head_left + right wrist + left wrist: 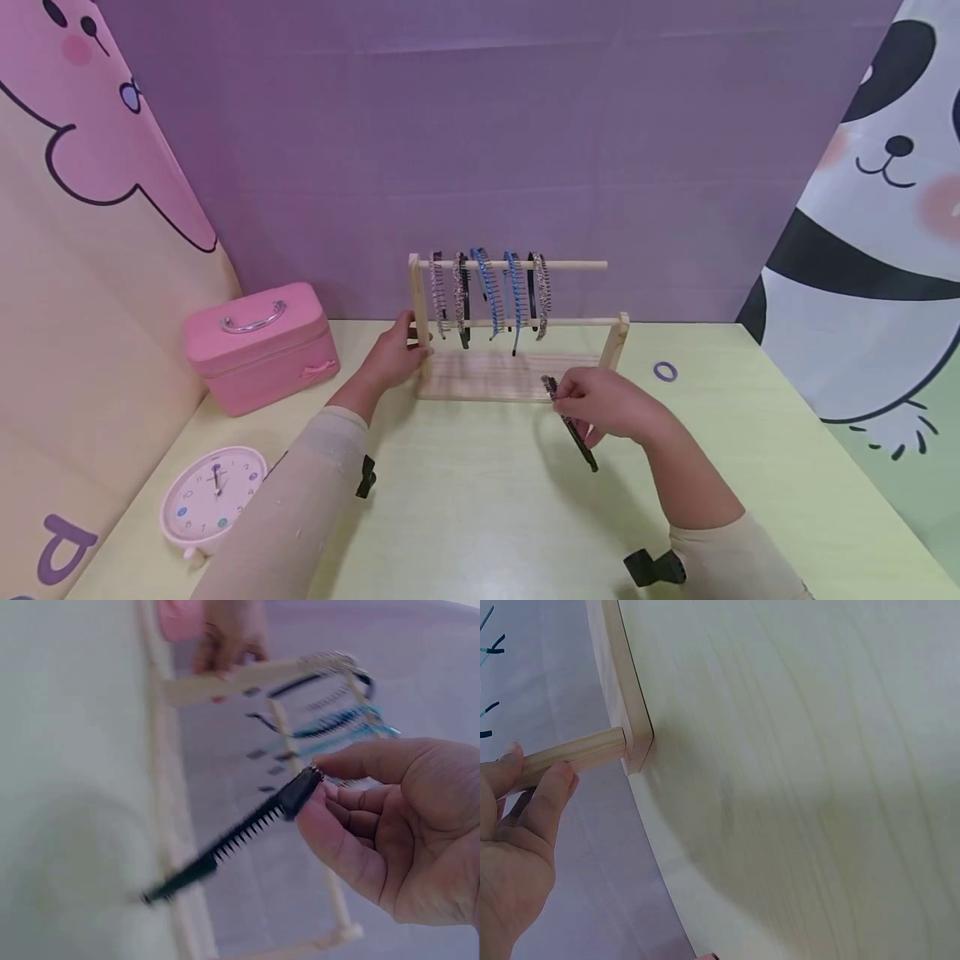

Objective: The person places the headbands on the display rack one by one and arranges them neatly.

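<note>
A wooden rack (510, 390) stands on the table, with several toothed headbands (492, 296) in pink, black and blue hanging on its bars. My left hand (397, 354) grips the rack's left upright; in the left wrist view, thumb and fingers lie around this wooden post (592, 750). In front of the rack's right side, my right hand (607, 406) pinches a dark toothed headband (244, 831) between thumb and fingers. It slants downward, apart from the rack, and the fingers cover part of it.
At the left stand a pink case (258, 350) with a silver handle and a round pink clock (213, 496). A purple ring (665, 372) lies on the table (465, 500) right of the rack. Behind hangs a purple cloth (480, 150).
</note>
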Demonstrator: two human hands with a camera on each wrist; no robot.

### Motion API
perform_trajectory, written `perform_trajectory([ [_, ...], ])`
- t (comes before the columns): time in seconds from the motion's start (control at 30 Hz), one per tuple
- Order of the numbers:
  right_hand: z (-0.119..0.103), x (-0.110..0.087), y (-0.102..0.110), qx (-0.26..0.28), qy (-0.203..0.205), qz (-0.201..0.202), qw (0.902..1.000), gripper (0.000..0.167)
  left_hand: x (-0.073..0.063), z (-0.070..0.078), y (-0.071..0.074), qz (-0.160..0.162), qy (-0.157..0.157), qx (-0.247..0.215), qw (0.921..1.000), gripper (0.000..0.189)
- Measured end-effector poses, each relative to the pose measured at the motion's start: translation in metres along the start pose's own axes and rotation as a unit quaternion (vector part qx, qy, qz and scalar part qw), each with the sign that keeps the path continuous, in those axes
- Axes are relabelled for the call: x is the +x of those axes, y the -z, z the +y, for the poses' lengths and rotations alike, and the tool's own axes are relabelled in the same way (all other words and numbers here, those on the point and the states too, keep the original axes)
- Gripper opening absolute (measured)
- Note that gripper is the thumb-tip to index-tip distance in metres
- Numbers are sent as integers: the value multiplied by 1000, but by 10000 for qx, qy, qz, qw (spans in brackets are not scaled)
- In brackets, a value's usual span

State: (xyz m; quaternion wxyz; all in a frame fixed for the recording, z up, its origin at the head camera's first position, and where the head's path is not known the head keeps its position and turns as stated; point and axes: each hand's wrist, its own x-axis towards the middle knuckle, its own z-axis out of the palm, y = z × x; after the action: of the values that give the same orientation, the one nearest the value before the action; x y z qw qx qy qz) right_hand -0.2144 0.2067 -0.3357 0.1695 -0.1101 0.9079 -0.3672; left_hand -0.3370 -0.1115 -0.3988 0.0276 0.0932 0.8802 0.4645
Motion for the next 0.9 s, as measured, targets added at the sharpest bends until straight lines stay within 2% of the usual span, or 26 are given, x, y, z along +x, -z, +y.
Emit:
perform_trajectory([
  [0.23,-6,-31,45,428,300,376,9979,26,0,0,0,-6,-26,25,10000,63],
  [0.43,-14,-53,71,409,481,1023,9928,29,0,0,1,-9,-4,7,10000,63],
  [0.7,-22,-63,83,180,618,1806,9815,36,0,-2,0,10,-133,10,9999,63],
  [0.9,-28,-57,83,-250,703,2577,9633,38,0,-2,0,-3,-79,-2,10000,63],
])
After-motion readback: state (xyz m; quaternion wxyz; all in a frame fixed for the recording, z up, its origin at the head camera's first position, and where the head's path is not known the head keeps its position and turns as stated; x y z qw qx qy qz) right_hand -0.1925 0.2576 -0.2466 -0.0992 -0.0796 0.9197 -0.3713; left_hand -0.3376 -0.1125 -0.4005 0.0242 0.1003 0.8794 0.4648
